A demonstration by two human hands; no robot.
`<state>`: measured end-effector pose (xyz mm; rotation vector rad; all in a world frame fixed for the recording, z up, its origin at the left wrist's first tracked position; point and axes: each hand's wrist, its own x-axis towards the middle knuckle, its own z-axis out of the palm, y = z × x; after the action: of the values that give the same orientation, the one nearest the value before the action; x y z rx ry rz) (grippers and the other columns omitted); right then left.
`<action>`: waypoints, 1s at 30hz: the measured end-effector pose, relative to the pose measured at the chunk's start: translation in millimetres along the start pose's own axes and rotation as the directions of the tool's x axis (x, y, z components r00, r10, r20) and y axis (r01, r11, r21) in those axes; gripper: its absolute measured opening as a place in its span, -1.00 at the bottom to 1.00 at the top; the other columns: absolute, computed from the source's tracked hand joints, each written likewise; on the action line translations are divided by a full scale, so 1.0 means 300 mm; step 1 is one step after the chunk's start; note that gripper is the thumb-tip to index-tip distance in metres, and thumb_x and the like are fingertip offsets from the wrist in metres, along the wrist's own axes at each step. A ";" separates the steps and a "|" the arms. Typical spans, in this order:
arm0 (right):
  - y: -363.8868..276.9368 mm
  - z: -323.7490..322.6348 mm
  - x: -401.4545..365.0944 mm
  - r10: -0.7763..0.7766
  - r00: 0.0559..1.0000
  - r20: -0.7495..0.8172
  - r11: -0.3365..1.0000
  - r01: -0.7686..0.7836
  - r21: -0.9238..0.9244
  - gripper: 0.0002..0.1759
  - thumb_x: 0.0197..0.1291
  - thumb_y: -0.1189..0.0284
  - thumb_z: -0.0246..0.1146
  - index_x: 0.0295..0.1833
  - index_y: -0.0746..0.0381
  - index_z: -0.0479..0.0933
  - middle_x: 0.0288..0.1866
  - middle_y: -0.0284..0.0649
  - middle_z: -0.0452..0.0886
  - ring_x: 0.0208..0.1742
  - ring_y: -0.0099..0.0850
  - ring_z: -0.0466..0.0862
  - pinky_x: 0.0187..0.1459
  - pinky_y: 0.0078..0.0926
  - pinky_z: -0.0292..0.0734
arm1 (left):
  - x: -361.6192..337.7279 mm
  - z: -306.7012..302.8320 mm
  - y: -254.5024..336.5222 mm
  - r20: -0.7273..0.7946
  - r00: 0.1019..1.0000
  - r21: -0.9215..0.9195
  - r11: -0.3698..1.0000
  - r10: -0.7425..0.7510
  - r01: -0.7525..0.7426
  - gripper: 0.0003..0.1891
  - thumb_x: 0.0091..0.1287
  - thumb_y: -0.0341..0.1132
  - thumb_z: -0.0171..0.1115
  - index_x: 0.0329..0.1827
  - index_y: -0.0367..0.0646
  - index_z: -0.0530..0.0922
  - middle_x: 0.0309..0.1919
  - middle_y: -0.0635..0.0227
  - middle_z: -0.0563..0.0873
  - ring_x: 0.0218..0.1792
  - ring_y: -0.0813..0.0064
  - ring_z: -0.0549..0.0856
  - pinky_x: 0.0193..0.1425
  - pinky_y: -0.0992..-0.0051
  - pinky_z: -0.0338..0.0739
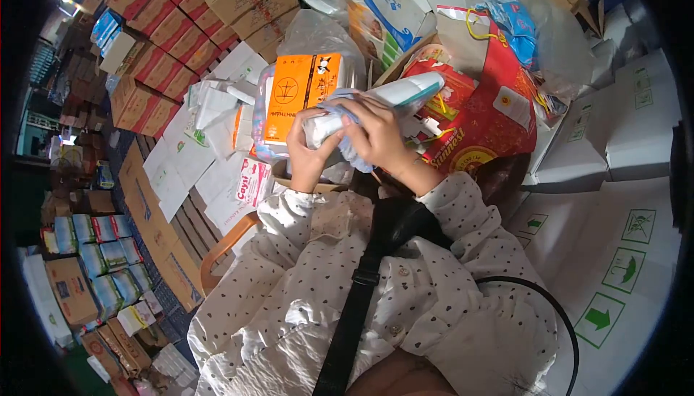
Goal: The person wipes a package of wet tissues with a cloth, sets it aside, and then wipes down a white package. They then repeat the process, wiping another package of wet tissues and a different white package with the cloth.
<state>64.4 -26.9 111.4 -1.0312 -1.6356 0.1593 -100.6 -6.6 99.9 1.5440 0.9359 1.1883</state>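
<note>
In front of my chest I hold a white plastic pack with a teal stripe [413, 91], tilted with its far end up to the right. My left hand [309, 146] is closed round its near end. Closed from above, my right hand [377, 132] presses a thin blue-grey cloth [352, 151] against the pack. The cloth is bunched between both hands, and part of it is hidden by my fingers. Just behind my left hand stands an orange box with black print [303, 96], resting on a clear plastic bag with coloured contents [262, 117].
A red printed bag [499, 117] and a blue plastic bag [515, 23] lie at the right. White cartons with green marks [607, 251] line my right side. Brown-red cartons [159, 41] are stacked at the far left. White papers [181, 161] and flattened cardboard [155, 215] cover slats.
</note>
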 end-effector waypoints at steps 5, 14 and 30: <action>0.166 -0.116 -0.058 0.139 0.987 -0.083 0.966 -0.153 -0.207 -0.71 0.28 0.40 0.16 0.03 0.31 0.60 -0.10 0.07 0.70 -0.01 0.07 0.68 0.09 -0.11 0.57 | 0.000 -0.011 0.011 0.004 1.000 -0.027 1.000 0.003 -0.003 -0.57 0.08 -0.48 0.53 0.01 -0.29 0.55 0.02 0.14 0.70 0.09 0.37 0.64 0.26 0.41 0.47; 0.270 -0.184 -0.092 0.297 0.914 -0.276 0.903 -0.363 -0.229 -0.73 0.28 0.40 0.15 -0.06 0.36 0.62 -0.15 0.12 0.68 -0.09 0.13 0.66 -0.04 -0.06 0.54 | 0.017 0.019 0.031 0.040 0.999 -0.052 0.999 0.008 -0.006 -0.55 0.09 -0.44 0.55 0.02 -0.27 0.54 0.02 0.13 0.70 0.07 0.36 0.65 0.23 0.41 0.49; 0.281 -0.161 -0.082 0.178 0.968 -0.175 0.929 -0.224 -0.295 -0.74 0.27 0.41 0.16 -0.06 0.34 0.62 -0.17 0.09 0.69 -0.12 0.07 0.68 -0.02 -0.10 0.57 | 0.006 -0.008 -0.005 0.021 0.999 0.034 0.999 0.031 -0.032 -0.54 0.14 -0.43 0.53 0.06 -0.28 0.52 0.04 0.14 0.69 0.08 0.38 0.65 0.25 0.40 0.49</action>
<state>149.6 -12.1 60.7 -1.4217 -1.4477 -0.0417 -102.5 -4.1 99.0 1.6000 0.9261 1.1821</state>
